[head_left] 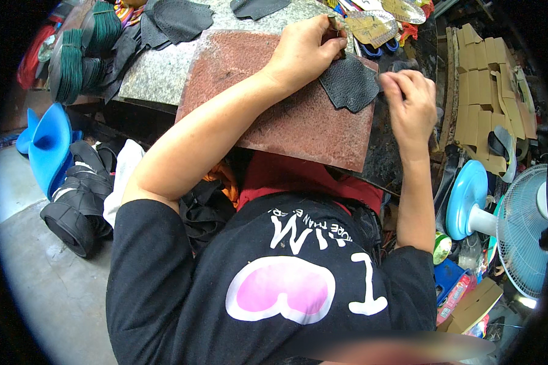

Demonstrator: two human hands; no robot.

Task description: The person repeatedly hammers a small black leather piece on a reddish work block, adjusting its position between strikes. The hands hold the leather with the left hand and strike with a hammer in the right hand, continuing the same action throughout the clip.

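Note:
A piece of black grained leather (350,83) with a notched lower edge lies on a worn reddish-brown board (268,115). My left hand (307,52) is closed at the leather's upper left corner, thumb and fingers pinched around something small and dark that I cannot make out. To the right of the leather, my right hand (413,106) is raised with its fingers curled into a pinch close to the leather's edge. Whatever sits between those fingertips is too small to name.
Pale speckled stone tabletop (158,76) holds more cut black leather (176,21) and bundles of dark green cord (70,64). Sole-shaped yellowish pieces (371,28) lie beyond my hands. At right are stacked cardboard (484,85) and a fan (523,228); black bags or shoes (76,210) lie at left.

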